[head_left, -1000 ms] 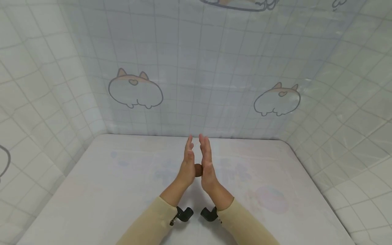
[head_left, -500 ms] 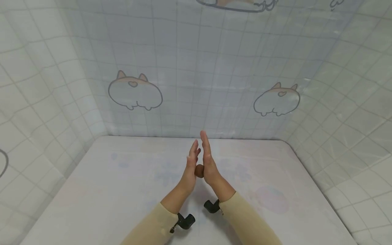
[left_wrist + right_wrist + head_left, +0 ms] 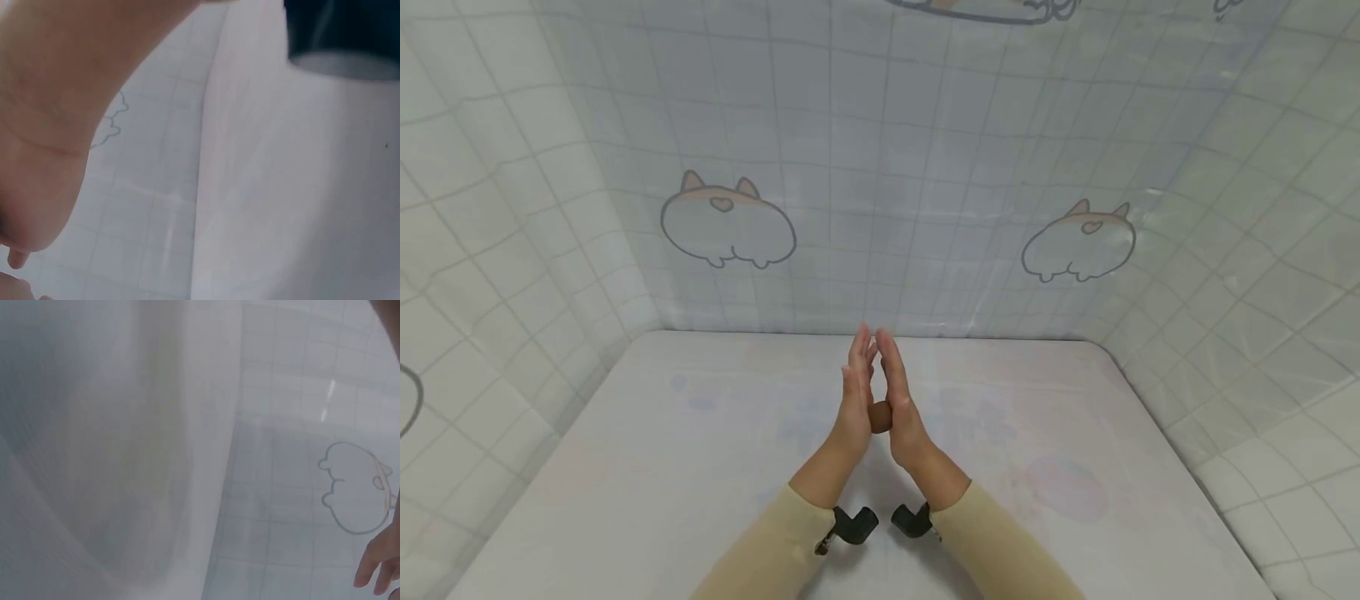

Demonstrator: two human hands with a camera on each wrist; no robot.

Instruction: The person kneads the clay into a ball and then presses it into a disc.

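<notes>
A small brown ball [image 3: 880,417] sits between my two palms in the head view, above the table. My left hand [image 3: 854,410] touches it from the left with fingers straight and pointing up and away. From the other side my right hand [image 3: 904,417] presses on it, its fingers also straight. The fingertips of both hands come close together over the ball. Only the wrist and heel of the left hand [image 3: 37,187] show in the left wrist view. At the lower right of the right wrist view, a few fingers of the right hand [image 3: 380,562] show. Neither wrist view shows the ball.
Under the hands lies a white table [image 3: 700,467] with faint pastel patches. Behind it hangs a gridded curtain [image 3: 880,208] with cartoon animal drawings, and similar sheets rise on both sides. Black camera mounts [image 3: 854,525] are strapped at both wrists.
The hands have slid back and forth against each other, with the ball between them. Since half a second ago, the left hand has moved forward and the right hand back toward the body.
</notes>
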